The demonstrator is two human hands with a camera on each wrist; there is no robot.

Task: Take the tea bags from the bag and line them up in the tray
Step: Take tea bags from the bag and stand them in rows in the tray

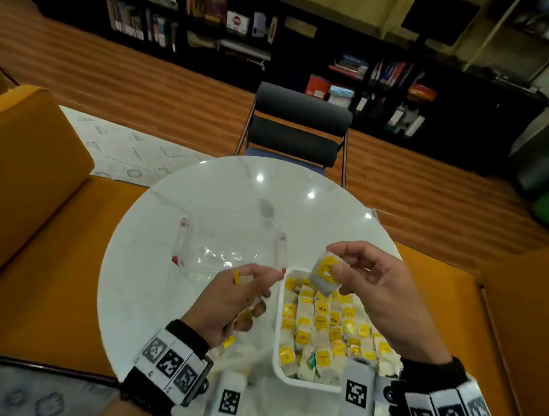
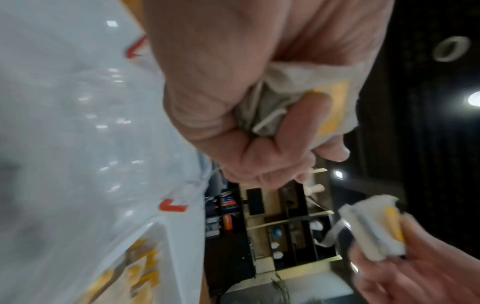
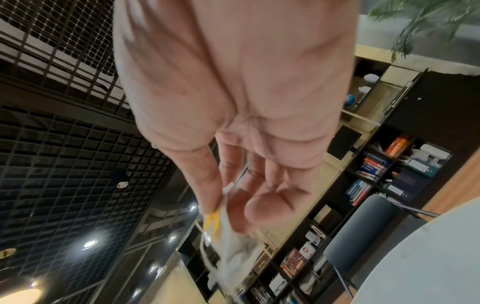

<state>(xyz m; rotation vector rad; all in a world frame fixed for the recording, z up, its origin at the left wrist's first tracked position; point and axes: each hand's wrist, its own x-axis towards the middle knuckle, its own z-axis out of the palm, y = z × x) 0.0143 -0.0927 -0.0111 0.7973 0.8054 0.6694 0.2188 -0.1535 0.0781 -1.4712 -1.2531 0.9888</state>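
Observation:
My right hand (image 1: 353,276) pinches a white tea bag (image 1: 324,273) with a yellow label above the far end of the white tray (image 1: 276,342); the same tea bag (image 2: 374,226) shows in the left wrist view and blurred (image 3: 228,230) in the right wrist view. Many tea bags (image 1: 324,333) fill the tray. My left hand (image 1: 237,301), left of the tray, grips a bunch of tea bags (image 2: 293,100) in its curled fingers. The clear plastic bag (image 1: 228,253) with red-tipped handles lies flat on the table beyond my left hand.
The round white table (image 1: 199,207) sits between orange sofa cushions (image 1: 30,218). A dark chair (image 1: 297,126) stands at its far side. Black bookshelves (image 1: 347,64) line the back wall. White crumpled plastic (image 1: 252,356) lies near the table's front edge.

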